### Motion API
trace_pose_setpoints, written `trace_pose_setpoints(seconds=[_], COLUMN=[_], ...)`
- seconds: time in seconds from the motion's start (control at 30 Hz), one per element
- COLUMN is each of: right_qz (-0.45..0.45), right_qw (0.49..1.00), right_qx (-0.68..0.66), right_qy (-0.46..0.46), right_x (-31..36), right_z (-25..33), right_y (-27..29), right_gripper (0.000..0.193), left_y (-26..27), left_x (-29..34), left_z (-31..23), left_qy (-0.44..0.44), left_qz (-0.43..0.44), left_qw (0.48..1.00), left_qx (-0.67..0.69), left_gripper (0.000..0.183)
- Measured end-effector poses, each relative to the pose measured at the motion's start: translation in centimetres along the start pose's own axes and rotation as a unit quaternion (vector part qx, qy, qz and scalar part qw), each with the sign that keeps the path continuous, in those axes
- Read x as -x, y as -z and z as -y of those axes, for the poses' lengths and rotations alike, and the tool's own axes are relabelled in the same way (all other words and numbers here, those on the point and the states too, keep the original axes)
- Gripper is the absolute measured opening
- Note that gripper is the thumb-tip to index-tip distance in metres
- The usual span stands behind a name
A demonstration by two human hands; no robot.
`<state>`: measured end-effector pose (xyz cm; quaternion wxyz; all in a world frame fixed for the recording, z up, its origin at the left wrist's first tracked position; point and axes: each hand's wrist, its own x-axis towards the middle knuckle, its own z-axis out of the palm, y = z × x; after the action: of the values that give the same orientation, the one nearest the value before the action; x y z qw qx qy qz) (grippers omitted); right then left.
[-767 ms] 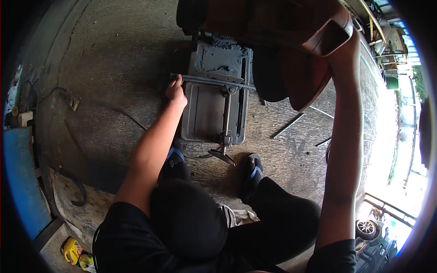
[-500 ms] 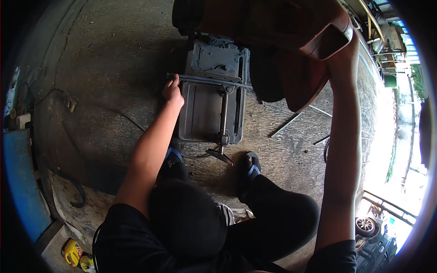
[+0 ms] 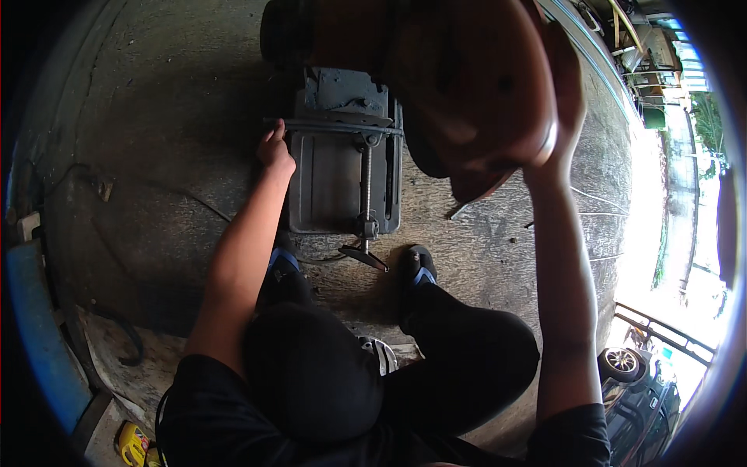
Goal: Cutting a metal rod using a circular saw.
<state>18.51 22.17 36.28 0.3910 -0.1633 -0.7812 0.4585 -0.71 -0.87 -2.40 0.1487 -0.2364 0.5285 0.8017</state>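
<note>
Bare arms (image 3: 568,288) stretched forward, left hand (image 3: 276,152) curled, right hand (image 3: 566,113) clasped — partly hidden

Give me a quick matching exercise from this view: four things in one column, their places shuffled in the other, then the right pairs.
Things
1. Left hand
2. Right hand
3. Yellow container
4. Car wheel

Places
A. Lower right of the picture, beyond the right forearm
B. At the left end of the metal bar
C. Lower left corner of the picture
D. At the right side of the reddish-brown machine housing

Right pairs: 1-B, 2-D, 3-C, 4-A
</note>
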Motion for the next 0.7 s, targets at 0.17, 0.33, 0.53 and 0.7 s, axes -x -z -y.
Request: trace_pose_setpoints(seconds=[0.17, 0.33, 0.53, 0.7], right_qz=[0.014, 0.013, 0.112, 0.169], right_qw=[0.995, 0.992, 0.989, 0.984], right_qx=[0.065, 0.106, 0.092, 0.048], right_qy=[0.073, 0.07, 0.021, -0.006], right_x=[7.0, 12.0, 13.7, 15.5], right_z=[-1.6, -3.6, -4.2, -4.6], right_y=[-0.2, -0.7, 1.1, -2.1], right_gripper=[0.068, 0.069, 0.07, 0.071], left_y=[-1.1, -2.2, -3.9, 0.7], left_x=[1.9, 4.6, 4.9, 0.4], left_z=[-0.2, -2.8, -2.9, 0.3], left_qy=[0.013, 0.042, 0.047, -0.17], left_qz=[-0.027, -0.012, 0.007, -0.029], left_qw=[0.999, 0.993, 0.991, 0.944], left_qx=[-0.031, -0.111, -0.123, -0.281], left_gripper=[0.033, 0.04, 0.036, 0.029])
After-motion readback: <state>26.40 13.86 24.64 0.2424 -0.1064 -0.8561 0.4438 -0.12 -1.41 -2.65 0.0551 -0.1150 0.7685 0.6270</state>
